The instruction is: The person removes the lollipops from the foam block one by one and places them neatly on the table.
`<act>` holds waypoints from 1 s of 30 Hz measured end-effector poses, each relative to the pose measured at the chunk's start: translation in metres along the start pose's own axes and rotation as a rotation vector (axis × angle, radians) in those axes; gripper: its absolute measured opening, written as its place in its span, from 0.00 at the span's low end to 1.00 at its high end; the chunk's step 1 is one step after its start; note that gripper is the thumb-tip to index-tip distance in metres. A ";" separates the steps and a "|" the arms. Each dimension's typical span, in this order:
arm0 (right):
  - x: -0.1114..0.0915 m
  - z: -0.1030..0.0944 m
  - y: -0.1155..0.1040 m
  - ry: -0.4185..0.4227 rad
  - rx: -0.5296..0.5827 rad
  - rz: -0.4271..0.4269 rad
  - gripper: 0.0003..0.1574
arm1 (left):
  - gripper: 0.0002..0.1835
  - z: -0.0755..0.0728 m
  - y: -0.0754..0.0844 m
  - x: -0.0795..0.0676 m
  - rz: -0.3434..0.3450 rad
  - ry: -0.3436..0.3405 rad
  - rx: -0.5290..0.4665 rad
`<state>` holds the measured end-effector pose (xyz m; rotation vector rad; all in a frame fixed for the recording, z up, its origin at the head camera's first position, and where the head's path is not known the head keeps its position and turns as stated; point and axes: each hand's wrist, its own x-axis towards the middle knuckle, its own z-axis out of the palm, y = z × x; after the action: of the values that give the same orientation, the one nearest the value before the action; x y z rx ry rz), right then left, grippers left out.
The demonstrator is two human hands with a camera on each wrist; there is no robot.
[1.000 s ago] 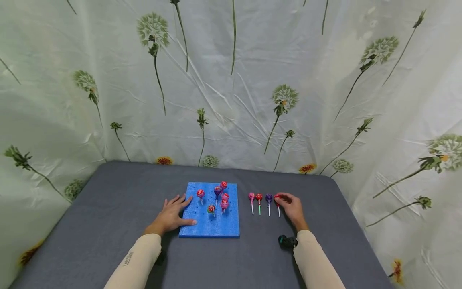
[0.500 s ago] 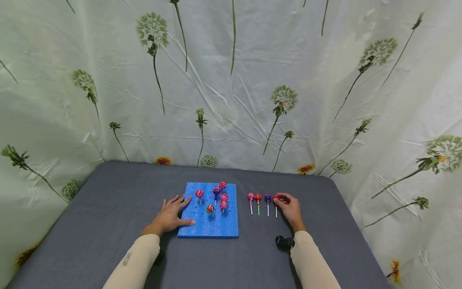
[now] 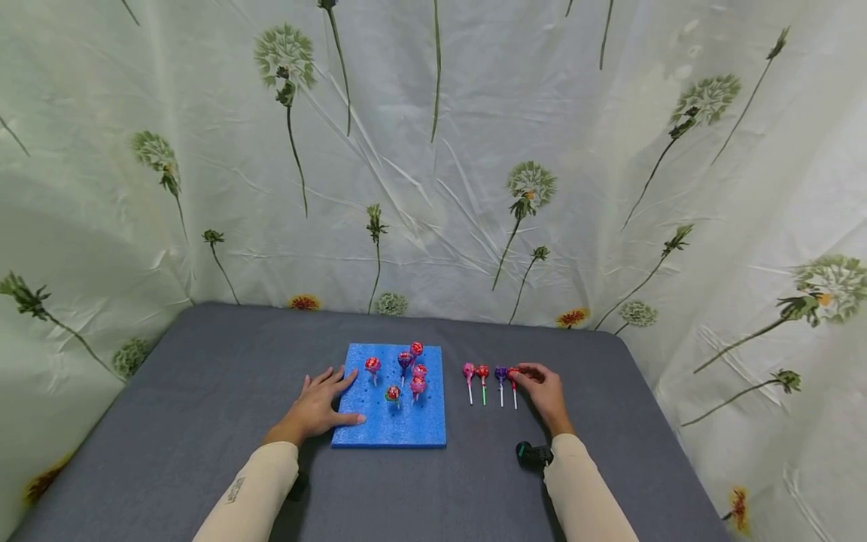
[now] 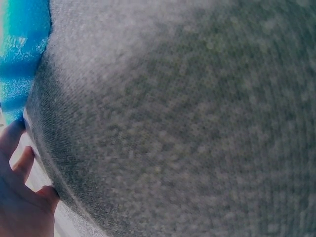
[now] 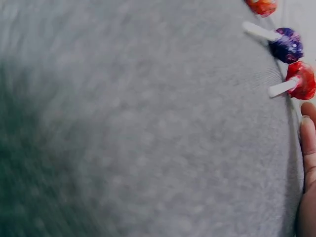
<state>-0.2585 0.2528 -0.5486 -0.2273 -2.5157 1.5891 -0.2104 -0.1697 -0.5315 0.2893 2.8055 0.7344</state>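
Observation:
My left hand point(image 3: 316, 406) rests with spread fingers on the left edge of a blue foam board point(image 3: 387, 433), thumb lying on top. Several wrapped lollipops stand upright in the board, among them a purple one point(image 3: 404, 361) and a red one point(image 3: 372, 364). Right of it, a pink lollipop point(image 3: 469, 370), a red one with a green stick point(image 3: 482, 372) and a purple one with a white stick point(image 3: 500, 373) lie in a row. My right hand point(image 3: 547, 393) pinches the head of a red lollipop point(image 5: 301, 81) with a white stick at the row's right end.
A grey cloth covers the table point(image 3: 474, 489). Behind it and at the sides hangs a pale curtain point(image 3: 433, 188) printed with dandelions. Small holes dot the board's top. A dark wrist device point(image 3: 533, 455) sits at my right sleeve.
My right hand has shifted the end red lollipop slightly left, up beside the purple one, and its stick has straightened. The left hand stays on the board.

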 end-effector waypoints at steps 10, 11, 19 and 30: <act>-0.004 0.005 -0.012 0.088 0.088 -0.063 0.16 | 0.53 0.000 0.001 -0.001 0.010 0.007 -0.004; -0.005 0.006 -0.014 0.093 0.081 -0.080 0.16 | 0.53 0.000 0.000 -0.001 0.011 0.008 -0.005; -0.011 0.018 -0.037 0.034 0.060 -0.143 0.17 | 0.53 0.001 -0.001 -0.001 0.009 0.012 -0.017; -0.021 0.050 -0.058 -0.061 0.112 -0.215 0.16 | 0.53 0.001 0.000 -0.001 0.006 0.013 -0.018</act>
<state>-0.2517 0.1794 -0.5184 0.1037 -2.3895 1.6638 -0.2091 -0.1697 -0.5324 0.2914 2.8097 0.7654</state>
